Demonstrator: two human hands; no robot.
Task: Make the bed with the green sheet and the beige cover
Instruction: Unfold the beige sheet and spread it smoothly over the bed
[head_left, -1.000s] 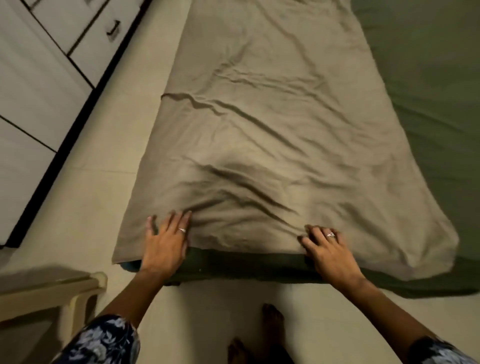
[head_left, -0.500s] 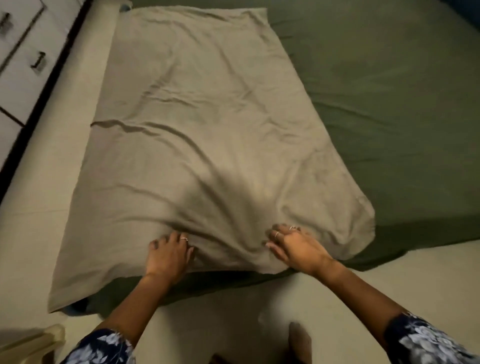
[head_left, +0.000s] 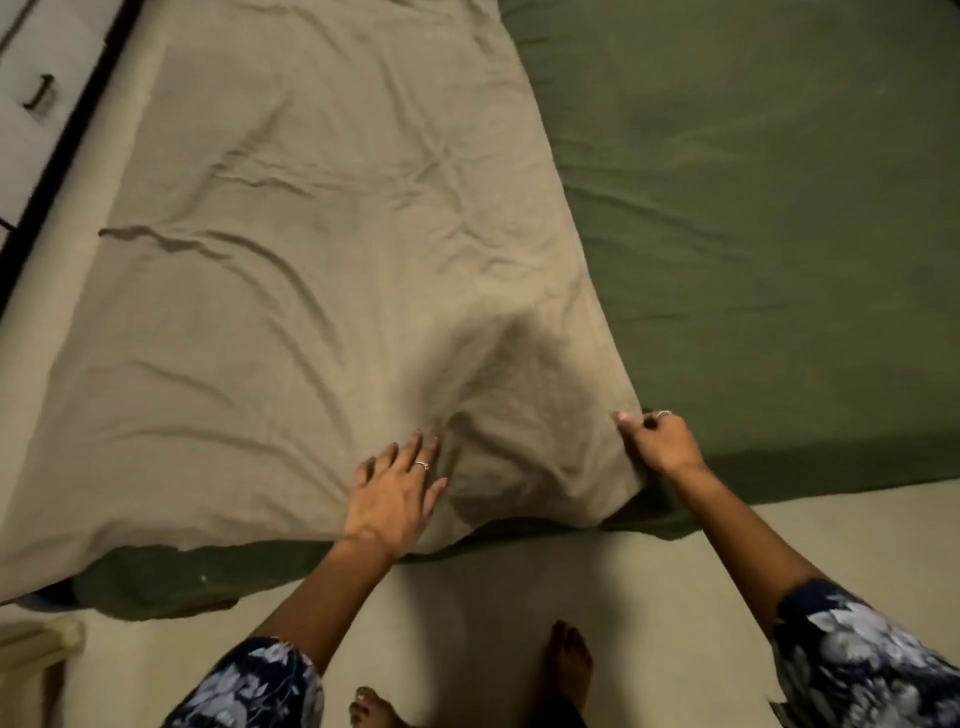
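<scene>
Soft, light beige cover (head_left: 322, 291) should drag easily: right hand (head_left: 657, 447) pinches its corner, left hand (head_left: 395, 493) presses flat beside

The beige cover (head_left: 322, 291) lies wrinkled over the left half of the bed, on the green sheet (head_left: 769, 218), which shows bare on the right and along the near edge. The left hand (head_left: 395, 493) rests flat on the cover near the bed's near edge, fingers spread, while the right hand (head_left: 657, 447) pinches the cover's near right corner with curled fingers. Bare feet (head_left: 569, 665) stand on the pale floor (head_left: 519, 597) before the bed, and a cabinet (head_left: 31, 104) with a dark handle stands at far left.
</scene>
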